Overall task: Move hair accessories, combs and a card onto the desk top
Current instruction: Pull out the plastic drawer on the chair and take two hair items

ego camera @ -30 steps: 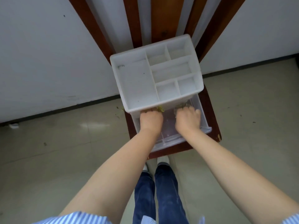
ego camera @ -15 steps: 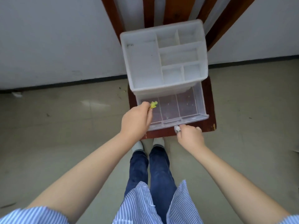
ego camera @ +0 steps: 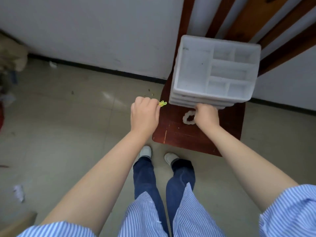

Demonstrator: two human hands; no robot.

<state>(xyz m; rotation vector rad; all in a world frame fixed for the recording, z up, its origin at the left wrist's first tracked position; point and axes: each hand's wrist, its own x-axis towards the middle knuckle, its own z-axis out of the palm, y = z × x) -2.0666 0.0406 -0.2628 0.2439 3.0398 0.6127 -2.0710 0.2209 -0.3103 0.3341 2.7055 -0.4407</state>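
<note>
A white plastic organizer (ego camera: pixel 193 69) with several open top compartments stands on a dark red wooden surface (ego camera: pixel 177 134). Its clear drawer is pushed in. My left hand (ego camera: pixel 144 115) hovers just left of the organizer, over the surface's left edge, fingers closed on a small yellow-green hair clip (ego camera: pixel 162 103). My right hand (ego camera: pixel 206 116) rests at the organizer's front and holds a white fluffy scrunchie (ego camera: pixel 187 118), which lies on the wood. No comb or card is in sight.
Wooden slats (ego camera: pixel 248 16) rise behind the organizer against a white wall. Beige floor spreads to the left with scraps of paper (ego camera: pixel 19 192) and clutter (ego camera: pixel 10 55) at the far left. My feet (ego camera: pixel 145 151) stand below the wooden surface's front edge.
The clear drawer, open half a second ago, is now shut. My left hand lifted the yellow-green clip out to the left. My right hand set a white scrunchie on the wood. The view swung left.
</note>
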